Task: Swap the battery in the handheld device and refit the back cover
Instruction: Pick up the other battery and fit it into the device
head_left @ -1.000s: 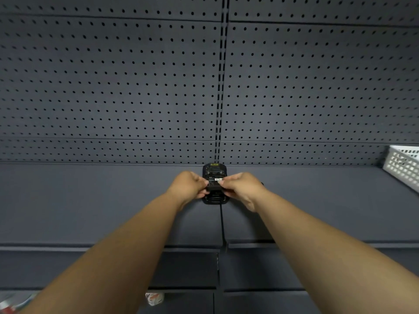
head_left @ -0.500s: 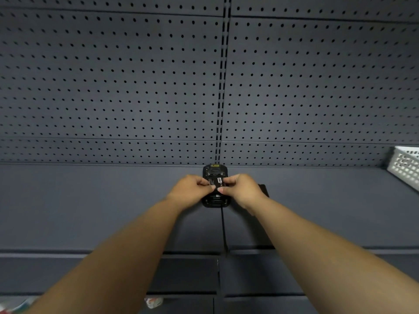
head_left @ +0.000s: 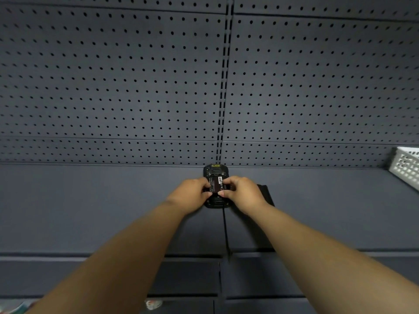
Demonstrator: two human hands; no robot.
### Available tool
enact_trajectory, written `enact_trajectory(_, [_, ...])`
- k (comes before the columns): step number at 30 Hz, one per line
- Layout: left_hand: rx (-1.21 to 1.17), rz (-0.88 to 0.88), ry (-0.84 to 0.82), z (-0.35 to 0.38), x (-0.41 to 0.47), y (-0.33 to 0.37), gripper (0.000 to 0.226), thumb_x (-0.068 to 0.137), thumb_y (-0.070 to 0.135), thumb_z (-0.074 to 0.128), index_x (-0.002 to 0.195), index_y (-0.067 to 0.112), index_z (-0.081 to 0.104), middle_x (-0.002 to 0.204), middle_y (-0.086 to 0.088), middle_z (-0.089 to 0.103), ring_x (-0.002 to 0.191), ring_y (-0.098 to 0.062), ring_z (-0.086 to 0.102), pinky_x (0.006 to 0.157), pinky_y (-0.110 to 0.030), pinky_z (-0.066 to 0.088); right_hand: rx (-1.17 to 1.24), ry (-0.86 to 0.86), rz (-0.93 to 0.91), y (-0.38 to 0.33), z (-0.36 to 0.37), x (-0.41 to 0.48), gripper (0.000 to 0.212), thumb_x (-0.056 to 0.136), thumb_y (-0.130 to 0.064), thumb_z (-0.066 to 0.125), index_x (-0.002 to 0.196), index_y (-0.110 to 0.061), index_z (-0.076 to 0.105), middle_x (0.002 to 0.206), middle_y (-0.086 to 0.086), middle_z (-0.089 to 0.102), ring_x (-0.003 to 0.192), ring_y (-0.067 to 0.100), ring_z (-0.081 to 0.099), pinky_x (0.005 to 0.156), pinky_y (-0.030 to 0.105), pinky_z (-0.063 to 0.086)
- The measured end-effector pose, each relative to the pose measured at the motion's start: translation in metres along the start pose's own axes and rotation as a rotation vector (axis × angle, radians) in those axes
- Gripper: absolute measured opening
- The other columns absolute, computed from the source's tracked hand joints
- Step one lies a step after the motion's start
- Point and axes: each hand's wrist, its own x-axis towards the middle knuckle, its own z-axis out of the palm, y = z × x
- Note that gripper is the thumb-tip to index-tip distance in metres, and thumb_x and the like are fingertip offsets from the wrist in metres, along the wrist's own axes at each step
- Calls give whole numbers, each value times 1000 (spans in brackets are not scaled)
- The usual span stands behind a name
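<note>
A black handheld device lies face down on the dark grey shelf, its back open. Over its middle sits a black battery with a white label at its top right. My left hand pinches the battery's left edge and my right hand pinches its right edge. A flat black piece, probably the back cover, lies on the shelf just right of my right hand, partly hidden by it. The device's lower end shows below my fingers.
A perforated dark back wall rises right behind the device. A white lattice basket stands at the shelf's far right. The shelf's front edge runs below my forearms, with lower shelves and some small items beneath.
The battery now shows more of its face and label between my fingertips, tilted over the open back. Both hands stayed at the device, shifting only slightly.
</note>
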Motion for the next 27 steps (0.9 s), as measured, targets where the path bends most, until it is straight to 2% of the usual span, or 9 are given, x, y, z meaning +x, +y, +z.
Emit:
enact_trajectory(3, [23,34,3,1,2,-2,23,91,19,55,113,10,59,117,-13,65,107,-26,60,90,-30,45,11,28,6,2,1,1,32,83,-21,70,112,-11,64,118,7,66,108,20,60,80,19,38])
enact_trajectory(9, [-12,49,-10,1,5,-5,18,90,16,58,105,9,62,111,-13,67,103,-26,61,88,-28,45,19,15,19,3,2,4,28,82,-22,71,108,-11,67,112,7,70,90,15,58,77,21,39])
enact_trajectory(15, [1,44,-21,1,5,-5,18,90,17,57,105,8,63,111,-14,67,103,-27,61,85,-25,44,66,19,40,5,3,5,34,80,-20,73,111,-9,69,114,8,70,105,22,65,89,26,46])
enact_trajectory(20, [12,45,-32,1,5,-5,18,91,17,55,105,8,63,111,-14,67,103,-27,61,86,-27,45,57,1,43,5,3,5,36,82,-20,71,115,-8,68,119,9,69,109,22,64,93,26,45])
enact_trajectory(27, [29,47,-18,2,4,-1,19,93,17,53,105,6,62,113,-14,67,105,-27,60,85,-26,44,-78,-97,2,0,-2,2,37,93,-22,56,128,-9,60,134,9,61,124,22,55,102,23,37])
